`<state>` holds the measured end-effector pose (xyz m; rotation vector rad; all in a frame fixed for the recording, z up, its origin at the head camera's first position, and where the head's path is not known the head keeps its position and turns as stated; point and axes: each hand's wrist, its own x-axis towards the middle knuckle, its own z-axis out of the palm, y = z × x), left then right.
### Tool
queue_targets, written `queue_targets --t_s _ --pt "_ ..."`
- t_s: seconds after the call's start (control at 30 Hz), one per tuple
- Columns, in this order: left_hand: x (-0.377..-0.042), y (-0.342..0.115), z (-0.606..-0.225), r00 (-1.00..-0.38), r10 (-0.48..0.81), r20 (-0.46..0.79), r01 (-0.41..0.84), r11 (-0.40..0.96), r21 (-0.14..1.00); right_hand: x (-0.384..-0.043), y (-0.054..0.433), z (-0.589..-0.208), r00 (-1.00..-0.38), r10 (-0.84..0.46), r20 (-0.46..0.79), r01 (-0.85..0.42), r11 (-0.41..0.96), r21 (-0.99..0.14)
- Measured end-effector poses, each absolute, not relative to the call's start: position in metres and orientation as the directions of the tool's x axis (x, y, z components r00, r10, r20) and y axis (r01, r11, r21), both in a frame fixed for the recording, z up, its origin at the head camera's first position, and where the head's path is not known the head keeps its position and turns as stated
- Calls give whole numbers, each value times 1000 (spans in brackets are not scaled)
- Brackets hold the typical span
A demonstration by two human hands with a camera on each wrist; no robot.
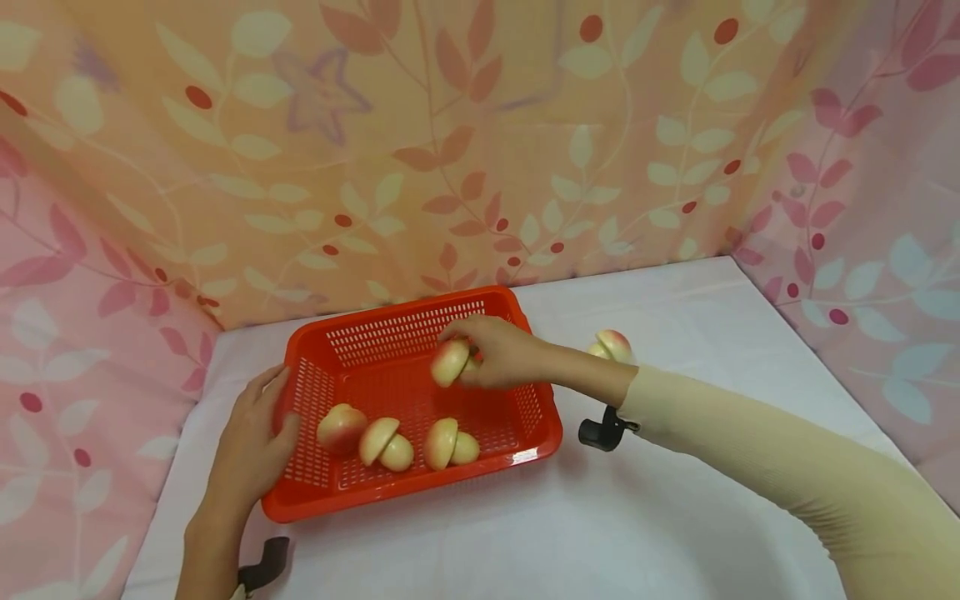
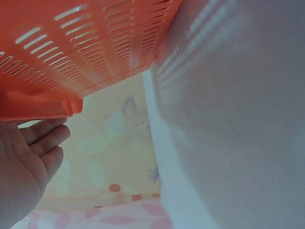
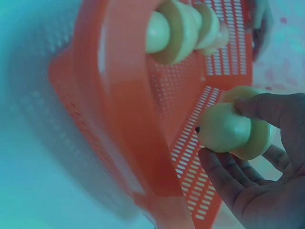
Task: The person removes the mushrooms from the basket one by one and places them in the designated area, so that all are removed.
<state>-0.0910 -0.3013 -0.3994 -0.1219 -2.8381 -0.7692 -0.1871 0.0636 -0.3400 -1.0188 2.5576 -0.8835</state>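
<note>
Three model mushrooms (image 1: 381,442) lie along the near side of the red slotted basket (image 1: 412,482). The left hand (image 1: 255,433) rests at its left rim, fingers extended and gripping nothing. Farther in, the right hand (image 1: 504,350) pinches a fourth mushroom (image 1: 451,362) between thumb and fingers, above the basket's floor. Past the right forearm (image 1: 585,372), one more mushroom (image 1: 613,343) sits, partly hidden, on the white-covered worktop (image 1: 675,508). The step in hand looks like placing; next probably calls for lowering the held piece, then loosening the pinch.
</note>
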Motion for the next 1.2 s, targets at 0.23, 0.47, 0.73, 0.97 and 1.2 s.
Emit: queue_targets --t_s 0.23,0.47,0.73,0.97,1.2 --pt "-92 -301 -398 -974 33 222 141 858 493 -189 74 -334 -745 -665 50 -517 529 -673" --pt "-91 -301 -396 -981 14 196 112 859 499 -186 79 -338 -753 -651 95 -539 528 -657" --pt "-90 -301 -395 -983 5 186 99 860 501 -182 85 -344 -754 -644 126 -520 469 -714" --pt "-89 -300 -397 -982 9 191 105 860 500 -179 92 -346 -753 -644 134 -505 435 -746" --pt "-90 -299 -398 -980 13 198 114 855 507 -176 100 -348 -757 -637 145 -494 413 -765"
